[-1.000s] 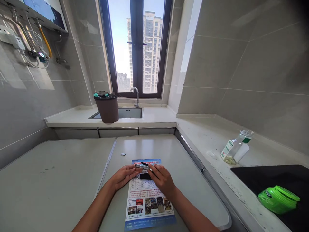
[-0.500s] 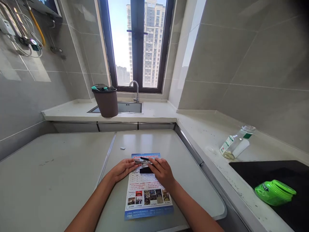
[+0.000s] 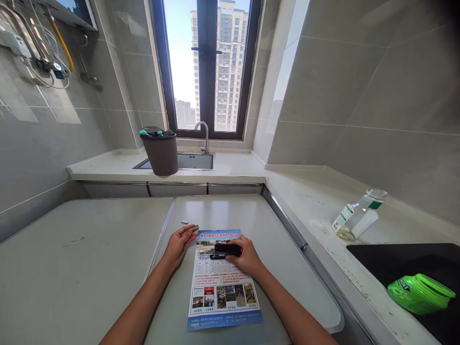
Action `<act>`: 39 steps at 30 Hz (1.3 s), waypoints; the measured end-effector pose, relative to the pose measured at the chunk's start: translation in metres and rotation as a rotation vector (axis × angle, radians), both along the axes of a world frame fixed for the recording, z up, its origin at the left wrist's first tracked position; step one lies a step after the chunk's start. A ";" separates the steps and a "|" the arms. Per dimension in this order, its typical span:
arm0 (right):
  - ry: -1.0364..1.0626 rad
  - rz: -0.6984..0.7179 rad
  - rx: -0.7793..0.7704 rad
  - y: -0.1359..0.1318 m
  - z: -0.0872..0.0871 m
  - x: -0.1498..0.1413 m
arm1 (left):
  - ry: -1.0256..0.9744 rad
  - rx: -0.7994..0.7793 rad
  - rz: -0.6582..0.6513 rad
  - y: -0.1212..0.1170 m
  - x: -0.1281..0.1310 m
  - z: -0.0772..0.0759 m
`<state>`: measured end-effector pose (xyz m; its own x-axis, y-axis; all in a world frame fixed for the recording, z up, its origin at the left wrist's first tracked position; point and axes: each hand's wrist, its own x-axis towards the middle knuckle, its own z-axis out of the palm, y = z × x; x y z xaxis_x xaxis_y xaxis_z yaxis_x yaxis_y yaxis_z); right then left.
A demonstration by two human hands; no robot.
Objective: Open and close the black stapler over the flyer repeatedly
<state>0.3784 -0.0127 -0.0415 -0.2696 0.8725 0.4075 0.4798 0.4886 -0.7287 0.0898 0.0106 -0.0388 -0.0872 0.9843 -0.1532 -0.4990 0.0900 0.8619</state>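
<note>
A black stapler [image 3: 226, 249], with a thin metal part sticking out to its left, is in my right hand [image 3: 247, 256]. The fingers wrap round its right end, just above the printed flyer [image 3: 226, 306]. Left of the flyer's top corner, my left hand [image 3: 179, 244] pinches a small grey strip [image 3: 195, 228] that looks like a row of staples. Another small pale strip [image 3: 184, 222] lies on the table just beyond those fingertips. The flyer is flat, with blue bands, red text and several photos.
The pale table [image 3: 108, 268] has a seam left of the flyer. Beyond it, a brown bin [image 3: 162, 155] stands beside the sink [image 3: 197, 162]. On the right counter [image 3: 298, 191] are a clear bottle [image 3: 357, 215], a black panel [image 3: 381, 263] and a green container [image 3: 420, 293].
My left hand has moved away from the stapler, up and left, holding the small strip. My right hand now grips the stapler's right end. The view has shifted slightly.
</note>
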 end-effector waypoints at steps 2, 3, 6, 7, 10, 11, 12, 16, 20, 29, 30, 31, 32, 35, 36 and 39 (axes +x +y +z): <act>-0.019 0.018 0.013 0.000 -0.004 0.000 | 0.069 0.037 -0.045 -0.002 0.002 0.001; -0.038 0.018 0.015 0.001 -0.005 0.000 | 0.104 0.064 -0.064 -0.004 0.003 0.001; -0.097 0.021 0.034 0.002 -0.004 0.002 | 0.200 0.175 -0.101 -0.008 0.008 0.005; -0.114 0.034 0.053 0.002 -0.001 0.003 | 0.223 0.214 -0.112 -0.010 0.009 0.006; -0.119 0.052 0.150 0.001 0.013 0.005 | 0.256 0.289 -0.175 -0.014 0.014 0.011; -0.108 0.040 0.195 -0.001 0.020 0.004 | 0.259 0.300 -0.201 -0.016 0.015 0.012; -0.098 0.031 0.245 -0.003 0.026 0.002 | 0.258 0.304 -0.223 -0.018 0.016 0.012; -0.148 0.086 0.433 -0.013 0.047 -0.020 | 0.231 0.309 -0.300 -0.022 0.020 0.013; -0.251 0.138 0.520 -0.015 0.056 -0.044 | 0.218 0.326 -0.345 -0.023 0.020 0.011; -0.276 0.189 0.560 -0.012 0.059 -0.055 | 0.231 0.340 -0.376 -0.022 0.020 0.009; -0.272 0.181 0.562 -0.011 0.060 -0.055 | 0.216 0.344 -0.373 -0.022 0.020 0.010; -0.258 0.165 0.556 -0.008 0.060 -0.053 | 0.199 0.349 -0.364 -0.023 0.020 0.011; -0.240 0.141 0.544 -0.002 0.060 -0.049 | 0.181 0.355 -0.348 -0.023 0.020 0.013; -0.207 -0.009 0.469 0.033 0.050 -0.027 | 0.163 0.360 -0.280 -0.023 0.019 0.018; -0.217 -0.095 0.421 0.050 0.043 -0.016 | 0.169 0.357 -0.261 -0.023 0.018 0.020; -0.253 -0.343 0.220 0.102 0.018 0.020 | 0.190 0.339 -0.208 -0.022 0.016 0.021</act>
<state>0.3988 0.0891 -0.0239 -0.0955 0.8287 0.5515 0.7895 0.4005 -0.4650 0.1055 -0.0111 -0.0176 0.1229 0.9757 0.1812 -0.3296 -0.1321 0.9348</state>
